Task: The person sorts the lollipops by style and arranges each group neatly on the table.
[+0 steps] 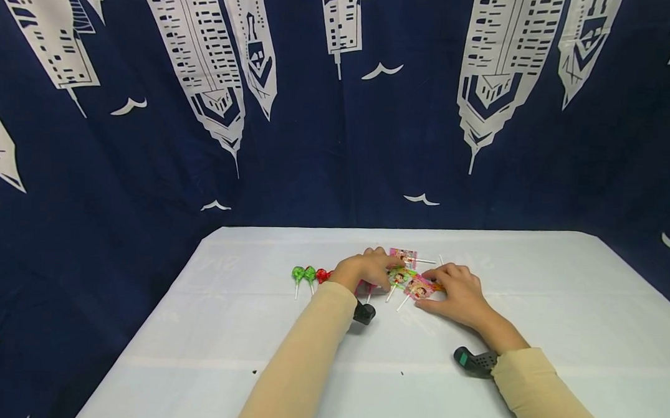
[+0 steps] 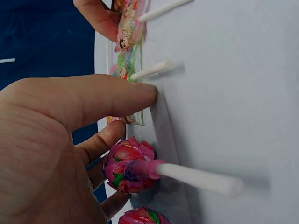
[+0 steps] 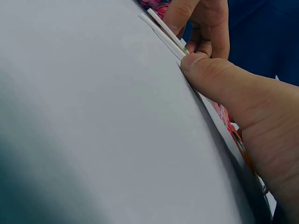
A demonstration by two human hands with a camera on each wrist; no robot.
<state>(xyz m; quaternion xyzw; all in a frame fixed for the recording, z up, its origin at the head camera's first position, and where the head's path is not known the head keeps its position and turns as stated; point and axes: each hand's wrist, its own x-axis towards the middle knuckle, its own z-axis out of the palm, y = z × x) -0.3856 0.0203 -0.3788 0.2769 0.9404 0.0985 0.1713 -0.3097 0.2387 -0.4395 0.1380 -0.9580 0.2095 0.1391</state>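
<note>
In the head view my left hand reaches over a row of lollipops. Its thumb is extended and its other fingers are loosely bent beside a pink ball lollipop, in the left wrist view, with a fingertip at the edge of a green flat packet lollipop. My right hand lies spread on the right of the packets, its thumb and fingers either side of a pink flat packet lollipop. The thumb tip is right at the white sticks in the right wrist view. A bit of orange wrapper shows under the right hand.
Green ball lollipops and a red one lie to the left, sticks toward me. Another pink packet lollipop lies behind, its stick pointing right. The white table meets a dark blue printed curtain at the back.
</note>
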